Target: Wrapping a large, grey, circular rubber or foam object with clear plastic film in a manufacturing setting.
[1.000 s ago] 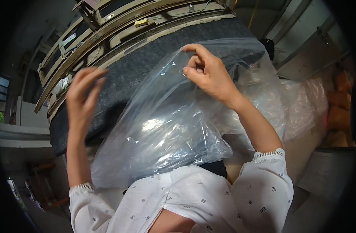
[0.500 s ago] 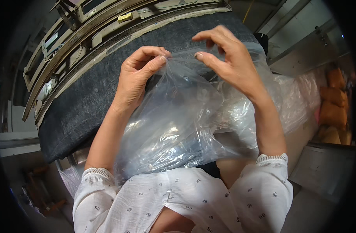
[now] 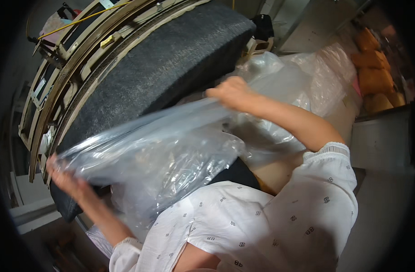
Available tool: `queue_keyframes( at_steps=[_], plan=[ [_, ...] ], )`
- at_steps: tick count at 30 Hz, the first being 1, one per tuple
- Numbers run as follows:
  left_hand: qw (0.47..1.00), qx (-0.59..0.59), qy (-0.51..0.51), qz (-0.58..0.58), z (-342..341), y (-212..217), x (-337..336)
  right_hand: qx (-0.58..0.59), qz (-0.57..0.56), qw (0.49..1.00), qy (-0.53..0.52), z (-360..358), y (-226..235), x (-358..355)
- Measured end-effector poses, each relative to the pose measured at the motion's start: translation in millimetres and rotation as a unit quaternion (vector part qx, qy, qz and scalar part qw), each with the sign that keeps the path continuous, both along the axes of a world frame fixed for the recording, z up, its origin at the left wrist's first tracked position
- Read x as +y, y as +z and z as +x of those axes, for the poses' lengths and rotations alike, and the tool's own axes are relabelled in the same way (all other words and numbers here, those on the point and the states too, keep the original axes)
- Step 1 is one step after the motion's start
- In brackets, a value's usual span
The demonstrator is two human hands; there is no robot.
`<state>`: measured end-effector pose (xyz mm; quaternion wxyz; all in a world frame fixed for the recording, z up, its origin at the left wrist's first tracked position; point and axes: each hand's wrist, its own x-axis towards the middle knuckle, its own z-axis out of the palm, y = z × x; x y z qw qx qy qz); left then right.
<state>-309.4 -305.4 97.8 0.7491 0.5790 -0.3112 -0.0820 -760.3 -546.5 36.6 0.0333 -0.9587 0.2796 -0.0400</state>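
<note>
A large clear plastic bag (image 3: 148,149) is stretched wide in front of me over a dark grey padded cushion (image 3: 162,72). My left hand (image 3: 65,174) grips the bag's edge low at the left. My right hand (image 3: 232,93) grips the opposite edge higher, right of centre. The bag is crinkled and sags toward my chest. White patterned sleeves cover both my upper arms.
The cushion rests against a curved wooden frame (image 3: 76,50) at the upper left. More crumpled clear plastic (image 3: 316,77) lies behind my right arm. Orange-brown blocks (image 3: 375,77) are stacked at the far right above a grey bin (image 3: 384,140).
My hands were close together at the bag's top edge. They have pulled far apart, the left hand dropping down and left, spreading the bag wide.
</note>
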Motion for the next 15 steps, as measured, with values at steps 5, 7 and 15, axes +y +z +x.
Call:
queue_keyframes(
  at_steps=[5,7,15],
  plan=[
    [0.943,-0.183,0.246,0.130,144,30,177,0.309,-0.048,0.930,-0.196,-177,-28,-56],
    [0.931,-0.192,0.294,0.095,225,16,246,0.248,-0.115,0.932,-0.239,-202,-3,-87],
    [0.813,-0.218,0.399,0.364,360,-86,264,-0.522,-0.032,0.825,-0.212,-77,203,-177]
  ],
)
